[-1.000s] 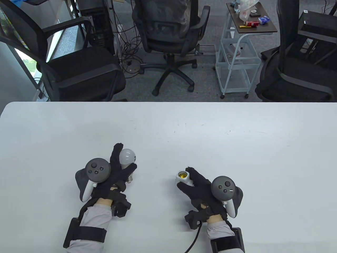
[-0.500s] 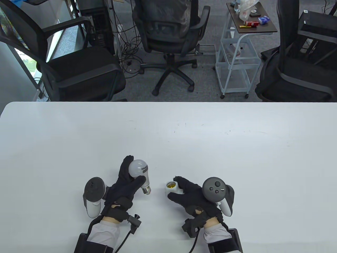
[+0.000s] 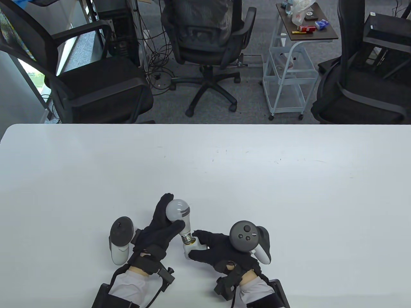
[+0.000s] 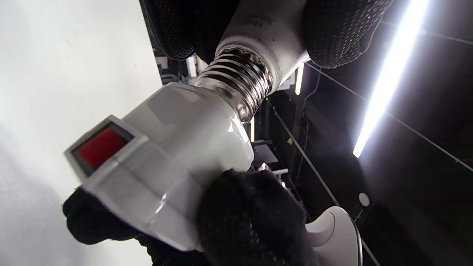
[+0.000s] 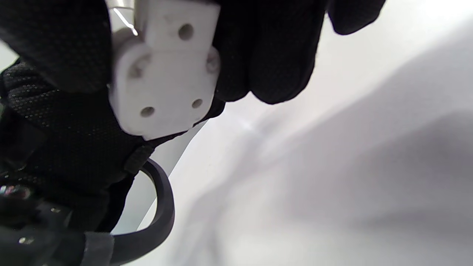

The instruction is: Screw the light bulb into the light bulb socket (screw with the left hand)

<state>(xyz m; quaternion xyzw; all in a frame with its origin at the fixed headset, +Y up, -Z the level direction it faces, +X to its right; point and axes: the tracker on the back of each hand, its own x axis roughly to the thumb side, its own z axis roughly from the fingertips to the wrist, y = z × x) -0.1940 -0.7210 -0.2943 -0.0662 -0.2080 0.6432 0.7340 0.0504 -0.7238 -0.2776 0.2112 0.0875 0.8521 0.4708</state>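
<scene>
My left hand (image 3: pixel 160 227) grips a white light bulb (image 3: pixel 178 213) by its body. Its metal screw base (image 3: pixel 187 238) sits at the mouth of a white socket (image 3: pixel 192 247). My right hand (image 3: pixel 215 248) holds the socket just above the table, near the front edge. In the left wrist view the threaded base (image 4: pixel 238 83) enters the socket (image 4: pixel 177 147), with most threads still showing; a red switch (image 4: pixel 99 146) is on the socket's side. In the right wrist view my fingers (image 5: pixel 269 48) wrap the socket's base plate (image 5: pixel 166 74).
The white table (image 3: pixel 257 179) stretches far back and to both sides. Beyond its far edge stand office chairs (image 3: pixel 208 38) and a small cart (image 3: pixel 292 61).
Both hands have moved toward each other and nearer the front edge. The bulb has tilted so that its screw base now meets the socket mouth; earlier they were apart.
</scene>
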